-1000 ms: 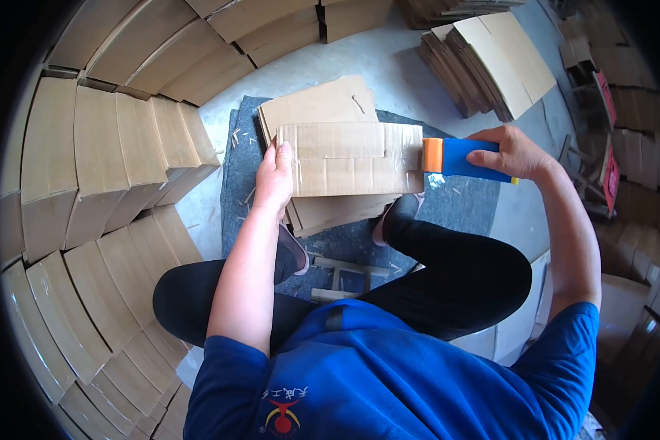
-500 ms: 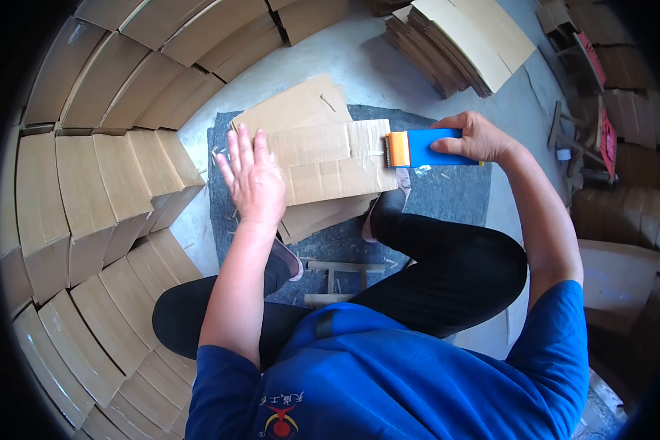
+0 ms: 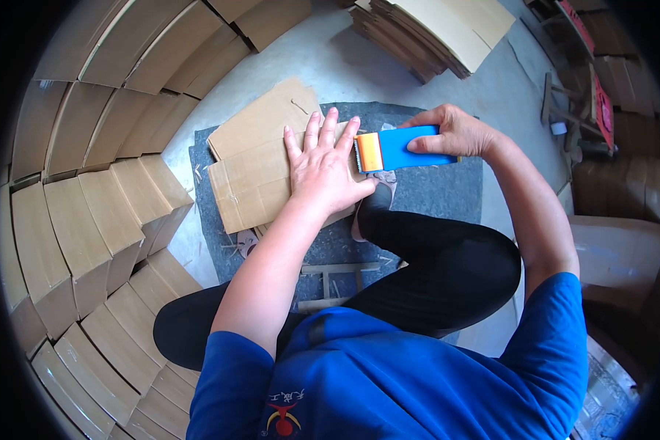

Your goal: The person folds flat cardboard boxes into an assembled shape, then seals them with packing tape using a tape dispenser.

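My left hand (image 3: 324,165) lies flat with spread fingers on the right part of a folded cardboard piece (image 3: 249,187). In my right hand (image 3: 451,136) is a blue tool (image 3: 407,147) with an orange front end and a toothed edge. That toothed edge is close to the cardboard's right end, beside my left fingertips; whether they touch is unclear. Under the piece, more flat cardboard (image 3: 264,117) sticks out at the upper left.
A dark mat (image 3: 455,194) covers the floor between my legs, with a small frame (image 3: 330,282) on it. Rows of boxes (image 3: 81,227) line the left side. Flat cardboard is stacked (image 3: 447,33) at the top. A wooden rack with red parts (image 3: 603,110) stands at the right.
My left hand has moved right across the cardboard, and the cardboard has shifted left and down. The blue tool has moved a little left in my right hand.
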Tool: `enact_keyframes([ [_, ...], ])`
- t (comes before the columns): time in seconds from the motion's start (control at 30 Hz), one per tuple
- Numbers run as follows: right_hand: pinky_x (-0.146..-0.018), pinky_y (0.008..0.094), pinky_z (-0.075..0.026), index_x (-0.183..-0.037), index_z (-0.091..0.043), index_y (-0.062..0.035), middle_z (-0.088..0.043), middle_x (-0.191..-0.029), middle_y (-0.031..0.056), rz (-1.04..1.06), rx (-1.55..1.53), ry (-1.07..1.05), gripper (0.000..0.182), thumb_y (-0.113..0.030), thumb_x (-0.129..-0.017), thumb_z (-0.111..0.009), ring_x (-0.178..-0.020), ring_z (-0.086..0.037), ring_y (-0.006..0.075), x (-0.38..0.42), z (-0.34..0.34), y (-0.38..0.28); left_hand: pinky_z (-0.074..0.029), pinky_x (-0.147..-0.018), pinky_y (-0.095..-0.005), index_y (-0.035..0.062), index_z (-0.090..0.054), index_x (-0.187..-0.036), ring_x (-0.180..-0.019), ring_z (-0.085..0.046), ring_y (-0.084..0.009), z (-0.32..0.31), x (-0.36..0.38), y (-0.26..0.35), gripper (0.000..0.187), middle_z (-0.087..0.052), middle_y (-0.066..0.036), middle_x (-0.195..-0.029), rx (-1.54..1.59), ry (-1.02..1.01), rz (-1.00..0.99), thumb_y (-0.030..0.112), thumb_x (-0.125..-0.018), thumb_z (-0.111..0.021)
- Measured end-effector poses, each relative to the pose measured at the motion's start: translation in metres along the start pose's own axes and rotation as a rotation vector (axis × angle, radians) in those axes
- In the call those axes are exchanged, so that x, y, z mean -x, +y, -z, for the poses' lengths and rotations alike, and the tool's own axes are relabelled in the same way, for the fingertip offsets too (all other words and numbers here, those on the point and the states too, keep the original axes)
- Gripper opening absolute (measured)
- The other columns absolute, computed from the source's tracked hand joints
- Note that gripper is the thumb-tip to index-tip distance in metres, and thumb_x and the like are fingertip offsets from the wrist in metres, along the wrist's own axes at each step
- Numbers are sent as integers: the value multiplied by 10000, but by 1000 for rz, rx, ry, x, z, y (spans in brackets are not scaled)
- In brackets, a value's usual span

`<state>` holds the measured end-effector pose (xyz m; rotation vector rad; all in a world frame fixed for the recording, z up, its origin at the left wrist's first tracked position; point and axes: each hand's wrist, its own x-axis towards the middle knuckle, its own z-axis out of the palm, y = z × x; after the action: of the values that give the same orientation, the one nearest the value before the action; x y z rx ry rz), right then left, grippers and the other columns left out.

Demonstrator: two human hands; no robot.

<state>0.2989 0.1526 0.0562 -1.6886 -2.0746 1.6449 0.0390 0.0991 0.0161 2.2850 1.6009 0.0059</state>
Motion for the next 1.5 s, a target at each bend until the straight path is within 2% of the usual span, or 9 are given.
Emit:
enact_keyframes([
  [0.37, -913, 381, -565, -1220, -704, -55, -730, -1084, 167, -130, 362, 97, 635, -532, -801, -711, -978, -714, 285, 8, 19, 31, 44, -1200, -629, 239, -304, -1571, -1535, -116, -298, 0, -5, 2, 1012, -197, -120, -1646, -35, -46, 9, 588, -717, -719],
  [0.53, -851, 427, -565, -955, -743, -69, -733, -944, 175, -220, 582, 76, 415, -445, -864, -592, -900, -711, 340, -11, -51, -38, 44, -1199, -631, 213, -369, -1544, -1534, -121, -305, -3, 2, -8, 954, -209, -125, -1641, 21, 29, -47, 515, -720, -743],
  [0.57, -848, 422, -569, -1211, -665, -58, -738, -925, 166, -293, 624, 46, 490, -420, -883, -623, -911, -717, 313, -7, -57, -57, 35, -1199, -631, 195, -444, -1489, -1533, -121, -313, -4, 3, -13, 856, -224, -125, -1635, 112, 82, -91, 447, -726, -739],
  [0.67, -760, 427, -570, -1450, -389, -34, -716, -910, 184, -156, 710, -26, 737, -346, -848, -678, -870, -718, 313, 11, -76, -65, -86, -1197, -615, 123, -659, -1153, -1448, -301, -361, -17, 8, -32, 437, -459, -117, -1446, 383, 353, -215, 153, -717, -669],
  [0.83, -714, 414, -564, -1543, -203, 10, -717, -954, 184, -168, 687, -79, 929, -292, -816, -697, -862, -721, 304, 1, -110, -69, -232, -1168, -596, 86, -703, -951, -1190, -549, -306, -27, 7, -34, 253, -624, -77, -1065, 457, 435, -279, 47, -717, -616],
  [1.07, -736, 402, -553, -1589, -177, -73, -728, -1036, 148, -131, 905, -147, 838, -245, -899, -620, -906, -727, 274, -36, -151, 1, -269, -1180, -531, 65, -670, -1214, -1295, -509, -269, -32, 23, -12, 374, -604, -87, -1328, 109, 393, -269, 189, -867, -610],
  [1.2, -760, 407, -550, -1584, -130, -28, -724, -998, 177, -327, 826, -56, 982, -225, -798, -686, -890, -724, 299, -5, -125, -39, -187, -1228, -470, 48, -449, -1471, -1494, -273, -261, -36, 43, -4, 619, -334, -117, -1596, 28, 229, -177, 392, -969, -558],
  [1.4, -652, 370, -514, -1583, -142, -3, -692, -858, 108, -31, 1302, 114, 764, -125, -937, -531, -753, -690, 217, 12, -152, -56, -244, -1213, -432, 1, -542, -1370, -1419, -402, -292, -34, 49, -22, 510, -502, -164, -1466, 153, 381, -252, 241, -920, -545],
  [1.5, -683, 382, -500, -1584, -100, 10, -687, -879, 145, -99, 1242, 134, 836, -155, -908, -563, -772, -679, 244, 8, -157, -51, -106, -1243, -465, 50, -390, -1511, -1514, -227, -253, -22, 74, -39, 633, -308, -117, -1613, -35, 178, 7, 442, -1015, -432],
])
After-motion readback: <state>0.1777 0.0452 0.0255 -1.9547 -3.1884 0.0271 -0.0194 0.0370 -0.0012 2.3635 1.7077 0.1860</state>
